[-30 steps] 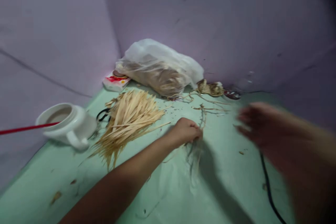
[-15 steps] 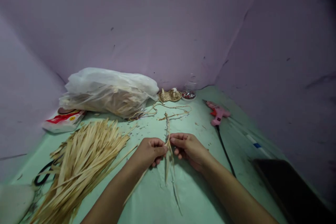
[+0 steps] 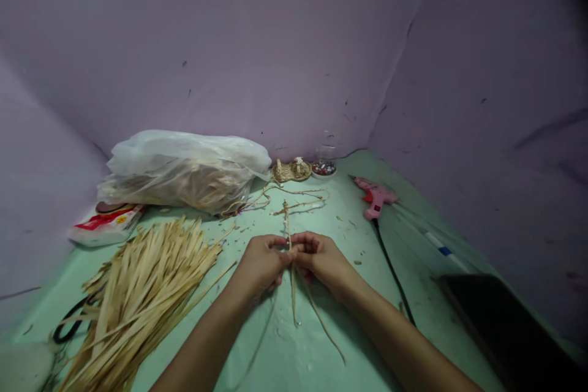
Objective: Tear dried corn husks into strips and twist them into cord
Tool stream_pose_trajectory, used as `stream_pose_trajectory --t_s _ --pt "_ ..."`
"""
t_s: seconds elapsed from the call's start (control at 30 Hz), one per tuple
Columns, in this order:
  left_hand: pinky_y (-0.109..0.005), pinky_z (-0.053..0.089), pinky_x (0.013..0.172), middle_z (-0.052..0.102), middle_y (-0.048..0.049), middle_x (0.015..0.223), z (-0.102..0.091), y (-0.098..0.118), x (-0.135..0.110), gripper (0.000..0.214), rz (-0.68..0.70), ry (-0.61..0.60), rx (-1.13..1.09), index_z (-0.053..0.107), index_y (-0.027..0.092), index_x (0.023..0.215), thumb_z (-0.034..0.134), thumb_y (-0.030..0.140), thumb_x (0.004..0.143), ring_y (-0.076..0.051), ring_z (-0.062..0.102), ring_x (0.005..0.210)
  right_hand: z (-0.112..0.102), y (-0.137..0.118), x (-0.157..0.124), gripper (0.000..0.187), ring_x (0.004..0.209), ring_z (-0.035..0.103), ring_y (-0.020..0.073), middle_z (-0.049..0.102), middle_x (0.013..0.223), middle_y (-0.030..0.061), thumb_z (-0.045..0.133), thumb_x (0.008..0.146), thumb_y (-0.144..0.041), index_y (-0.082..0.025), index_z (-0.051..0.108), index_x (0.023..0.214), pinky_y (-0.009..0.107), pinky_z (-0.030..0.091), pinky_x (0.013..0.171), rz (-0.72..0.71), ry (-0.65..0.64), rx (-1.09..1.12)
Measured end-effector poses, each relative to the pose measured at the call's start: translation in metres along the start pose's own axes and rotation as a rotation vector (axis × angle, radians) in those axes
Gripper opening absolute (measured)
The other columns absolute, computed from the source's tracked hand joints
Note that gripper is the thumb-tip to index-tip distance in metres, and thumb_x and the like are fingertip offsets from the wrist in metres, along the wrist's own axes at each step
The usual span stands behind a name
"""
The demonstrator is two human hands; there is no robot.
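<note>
A thin braid of pale dried-leaf strips (image 3: 286,217) runs up the middle of the table, its far end joined to or lying on a longer braided cord (image 3: 305,203). My left hand (image 3: 266,263) pinches the braid's near end between thumb and fingers. From the right, my right hand (image 3: 316,257) pinches the same spot, and the fingertips of both hands meet there. Loose strip ends (image 3: 321,315) trail toward me below the fingers. To the left of my left hand lies a large bundle of flat dried strips (image 3: 151,294).
Behind stand a plastic bag (image 3: 188,165), a small woven slipper-shaped piece (image 3: 291,170) and a clear container of beads (image 3: 324,168). At right are a pink glue gun (image 3: 379,196) with its black cord and a dark phone-like slab (image 3: 496,318). Black scissor handles (image 3: 68,321) poke out at left.
My hands have drawn together at the braid, fingertips now touching. One loose strip has swung out to the right, and the strip under my left hand has shifted. The view has moved slightly.
</note>
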State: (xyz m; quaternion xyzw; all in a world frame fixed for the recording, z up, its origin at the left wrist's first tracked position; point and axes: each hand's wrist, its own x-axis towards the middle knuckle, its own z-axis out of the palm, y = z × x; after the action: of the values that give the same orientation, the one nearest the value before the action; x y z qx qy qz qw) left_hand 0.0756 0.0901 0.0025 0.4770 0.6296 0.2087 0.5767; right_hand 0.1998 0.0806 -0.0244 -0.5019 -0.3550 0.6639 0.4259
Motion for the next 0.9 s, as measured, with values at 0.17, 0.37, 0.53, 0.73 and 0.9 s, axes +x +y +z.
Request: stream_pose_trajectory --t_s 0.17,0.37,0.53,0.73,0.9 --pt "-0.017 0.024 0.029 0.058 0.0004 0.051 0.001 -0.008 0.003 0.032 -0.002 -0.057 -0.196 0.056 0.01 0.085 0.051 0.008 0.053 -0.005 0.037 0.029 -0.001 0.001 -0.001 0.025 0.031 0.038 0.0045 0.053 0.048 -0.0064 0.057 0.059 -0.009 -0.013 0.052 0.083 0.017 0.032 0.031 0.02 -0.008 -0.041" --pt "-0.017 0.025 0.027 0.055 0.0011 0.049 -0.002 -0.014 0.009 0.009 -0.016 -0.062 -0.216 0.053 0.013 0.067 0.051 0.011 0.058 -0.005 0.038 0.029 -0.001 0.002 0.0 0.018 0.033 0.044 0.0058 0.054 0.049 -0.0054 0.055 0.062 -0.008 -0.013 0.053 0.08 0.017 0.037 0.032 0.078 -0.011 -0.07" --pt "-0.016 0.019 0.028 0.046 0.0052 0.038 0.001 -0.013 0.01 0.007 0.011 -0.058 -0.171 0.051 0.015 0.06 0.056 0.02 0.063 -0.004 0.032 0.026 -0.001 0.004 0.001 0.019 0.034 0.046 0.0063 0.052 0.048 -0.0064 0.052 0.064 -0.006 -0.013 0.053 0.082 0.018 0.039 0.034 0.045 -0.01 -0.101" --pt "-0.017 0.014 0.029 0.036 0.008 0.031 0.006 -0.011 0.01 0.005 0.03 -0.02 -0.114 0.049 0.016 0.057 0.049 0.012 0.06 -0.004 0.026 0.025 -0.005 0.0 0.001 0.02 0.031 0.037 0.0033 0.047 0.045 -0.0079 0.05 0.064 -0.003 -0.01 0.057 0.081 0.016 0.029 0.032 0.032 -0.026 -0.23" --pt "-0.016 0.014 0.03 0.037 0.0076 0.033 0.006 -0.011 0.01 0.003 0.065 -0.051 -0.129 0.05 0.015 0.056 0.05 0.013 0.058 -0.003 0.026 0.026 -0.013 -0.007 0.0 0.013 0.032 0.036 0.0044 0.043 0.04 -0.0074 0.055 0.067 -0.01 -0.01 0.062 0.079 0.017 0.026 0.033 0.079 -0.004 -0.35"
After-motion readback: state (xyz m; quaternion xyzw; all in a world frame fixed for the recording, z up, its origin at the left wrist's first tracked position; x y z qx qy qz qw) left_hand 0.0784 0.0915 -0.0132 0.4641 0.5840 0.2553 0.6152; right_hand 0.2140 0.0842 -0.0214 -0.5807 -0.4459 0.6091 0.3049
